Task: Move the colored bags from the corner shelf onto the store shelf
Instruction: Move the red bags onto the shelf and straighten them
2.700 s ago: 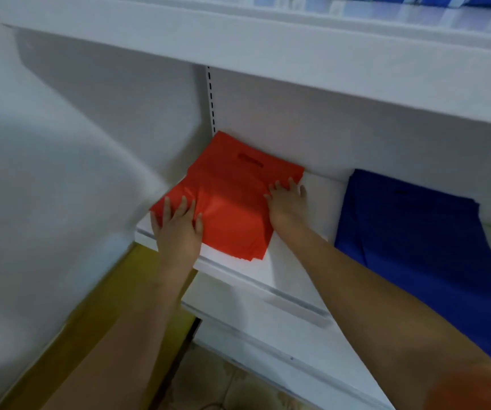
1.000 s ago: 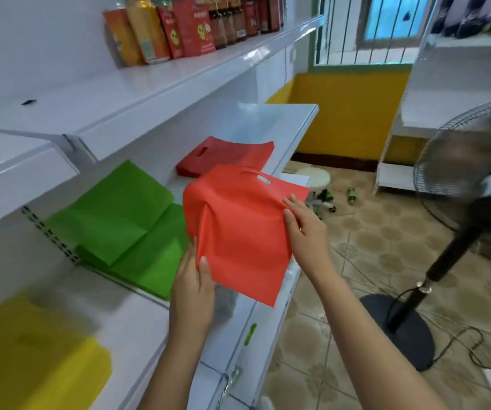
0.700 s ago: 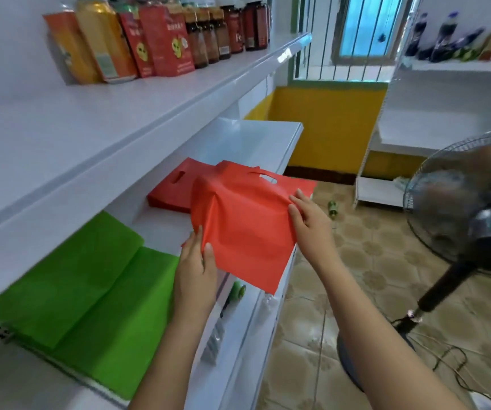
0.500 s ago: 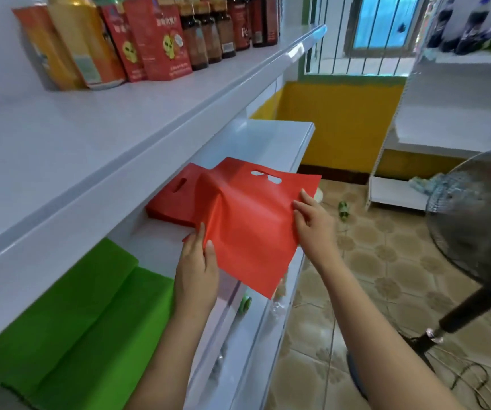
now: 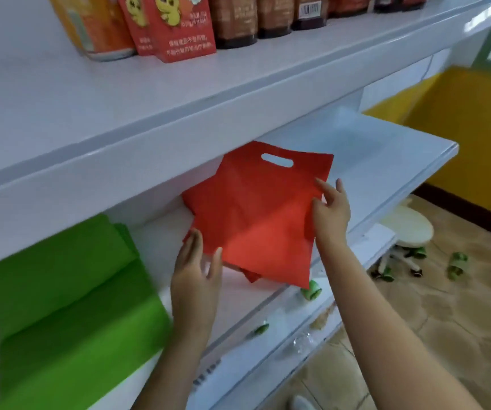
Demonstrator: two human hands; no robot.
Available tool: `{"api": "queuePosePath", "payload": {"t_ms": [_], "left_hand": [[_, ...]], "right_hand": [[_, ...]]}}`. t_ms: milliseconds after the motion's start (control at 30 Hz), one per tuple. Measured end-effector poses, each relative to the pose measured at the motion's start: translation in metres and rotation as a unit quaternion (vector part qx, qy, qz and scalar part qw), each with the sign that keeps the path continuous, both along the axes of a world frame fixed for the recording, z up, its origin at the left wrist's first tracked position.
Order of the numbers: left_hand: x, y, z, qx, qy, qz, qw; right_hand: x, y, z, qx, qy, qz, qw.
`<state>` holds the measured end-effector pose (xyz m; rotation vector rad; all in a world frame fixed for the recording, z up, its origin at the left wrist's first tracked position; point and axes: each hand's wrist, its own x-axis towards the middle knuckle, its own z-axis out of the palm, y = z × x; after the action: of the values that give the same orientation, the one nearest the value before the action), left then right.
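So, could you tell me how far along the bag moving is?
Green bags already lie on the store shelf. Both hands, left hand and right hand, are lowering a red bag onto red ones. The corner shelf is out of view.

Red cartons [image 5: 176,28] and dark bottles [image 5: 274,16] line the upper shelf [image 5: 238,81].
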<state>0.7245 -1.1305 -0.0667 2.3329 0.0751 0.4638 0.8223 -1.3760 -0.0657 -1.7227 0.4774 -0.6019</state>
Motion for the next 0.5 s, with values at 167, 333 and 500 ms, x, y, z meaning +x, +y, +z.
{"api": "queuePosePath", "payload": {"t_ms": [167, 333, 500], "left_hand": [[-0.016, -0.033, -0.011, 0.03, -0.024, 0.092, 0.995], [-0.033, -0.061, -0.032, 0.06, -0.03, 0.068, 0.995], [-0.035, -0.085, -0.043, 0.19, -0.025, 0.058, 0.98]], "right_hand": [[0.053, -0.019, 0.004, 0.006, -0.007, 0.135, 0.991], [0.11, -0.022, 0.012, -0.083, -0.006, 0.221, 0.972], [0.155, -0.014, 0.005, -0.212, 0.017, 0.294, 0.932]]}}
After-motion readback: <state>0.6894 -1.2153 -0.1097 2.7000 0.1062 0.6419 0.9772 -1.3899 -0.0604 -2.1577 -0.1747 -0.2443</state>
